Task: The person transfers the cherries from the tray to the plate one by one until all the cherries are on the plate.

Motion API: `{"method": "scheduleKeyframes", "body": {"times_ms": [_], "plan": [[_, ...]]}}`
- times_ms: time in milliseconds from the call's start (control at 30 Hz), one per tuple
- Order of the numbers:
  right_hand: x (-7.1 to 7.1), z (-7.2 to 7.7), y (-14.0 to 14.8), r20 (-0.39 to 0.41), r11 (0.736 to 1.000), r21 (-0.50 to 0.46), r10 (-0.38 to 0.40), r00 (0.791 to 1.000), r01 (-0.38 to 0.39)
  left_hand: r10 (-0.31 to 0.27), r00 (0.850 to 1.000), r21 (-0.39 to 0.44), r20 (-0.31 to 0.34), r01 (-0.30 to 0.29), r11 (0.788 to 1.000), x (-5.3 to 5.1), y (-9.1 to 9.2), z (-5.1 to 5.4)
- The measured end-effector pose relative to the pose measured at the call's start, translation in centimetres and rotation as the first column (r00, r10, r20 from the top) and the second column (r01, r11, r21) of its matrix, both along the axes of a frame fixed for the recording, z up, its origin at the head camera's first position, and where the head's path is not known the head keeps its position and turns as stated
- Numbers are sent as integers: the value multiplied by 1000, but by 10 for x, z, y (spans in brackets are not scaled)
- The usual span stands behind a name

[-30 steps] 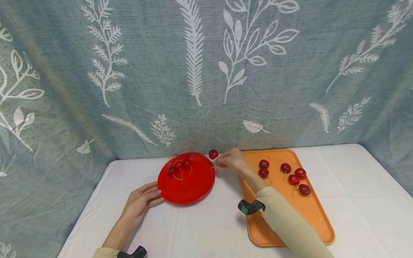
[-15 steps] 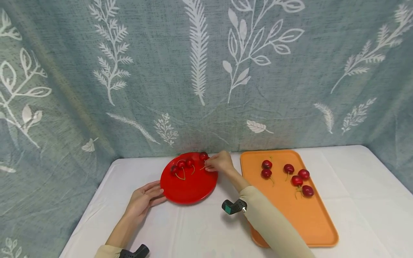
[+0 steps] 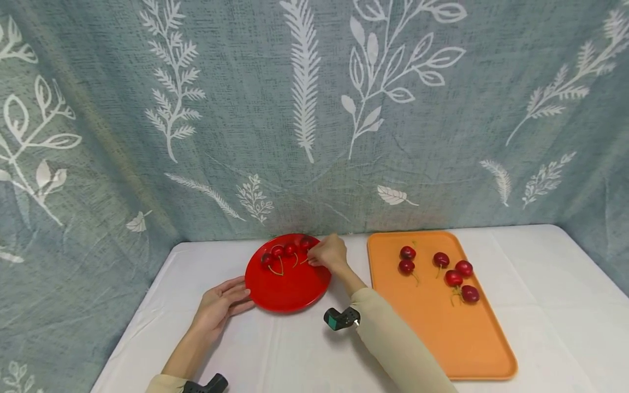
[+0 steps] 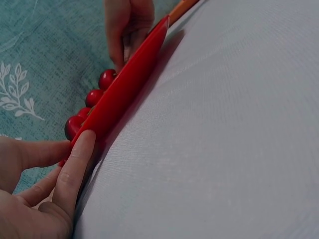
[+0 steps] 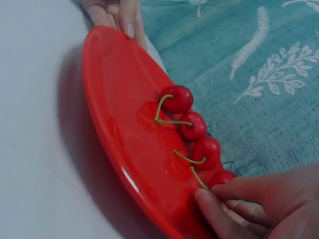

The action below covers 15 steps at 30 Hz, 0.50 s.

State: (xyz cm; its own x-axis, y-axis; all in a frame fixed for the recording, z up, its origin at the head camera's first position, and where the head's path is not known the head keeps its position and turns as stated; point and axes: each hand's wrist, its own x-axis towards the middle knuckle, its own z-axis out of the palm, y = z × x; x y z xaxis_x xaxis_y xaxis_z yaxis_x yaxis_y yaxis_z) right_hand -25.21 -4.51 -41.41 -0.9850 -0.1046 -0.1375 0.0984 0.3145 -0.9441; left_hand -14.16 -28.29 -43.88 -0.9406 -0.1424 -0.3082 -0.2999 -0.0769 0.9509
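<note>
A round red plate [image 3: 290,292] lies on the white table. My left hand [image 3: 216,305] grips its left rim, with fingers [image 4: 76,167] against the edge in the left wrist view. At the plate's far right side, my right hand [image 3: 330,254] pinches a cherry [image 5: 223,177] by its green stem [image 5: 198,176]. That cherry sits over the plate's back rim area, partly hidden by the fingers. Beside it, a row of 3 other cherries [image 3: 278,251] runs along the back of the plate, their stems pointing towards the front; two of these stems join.
An orange tray [image 3: 442,344] stands to the right and bears several cherries [image 3: 454,278] in its far half. White tablecloth [image 3: 295,355] separates plate and tray. Behind the table hangs a grey-green curtain [image 3: 245,109] with white leaf prints.
My right hand has carried the cherry left from beside the plate's right rim and lowered it next to the other cherries. The left hand stays at the rim.
</note>
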Motion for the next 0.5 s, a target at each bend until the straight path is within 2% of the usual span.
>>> {"method": "scheduleKeyframes", "body": {"times_ms": [167,500], "plan": [[2,1,-5,-24,996,89,-13,1000,15,-2,1000,-2,-2,2,1000,0,-1,0],[3,-3,-3,-52,996,88,-11,999,15,-7,1000,1,5,7,1000,2,0,0]]}}
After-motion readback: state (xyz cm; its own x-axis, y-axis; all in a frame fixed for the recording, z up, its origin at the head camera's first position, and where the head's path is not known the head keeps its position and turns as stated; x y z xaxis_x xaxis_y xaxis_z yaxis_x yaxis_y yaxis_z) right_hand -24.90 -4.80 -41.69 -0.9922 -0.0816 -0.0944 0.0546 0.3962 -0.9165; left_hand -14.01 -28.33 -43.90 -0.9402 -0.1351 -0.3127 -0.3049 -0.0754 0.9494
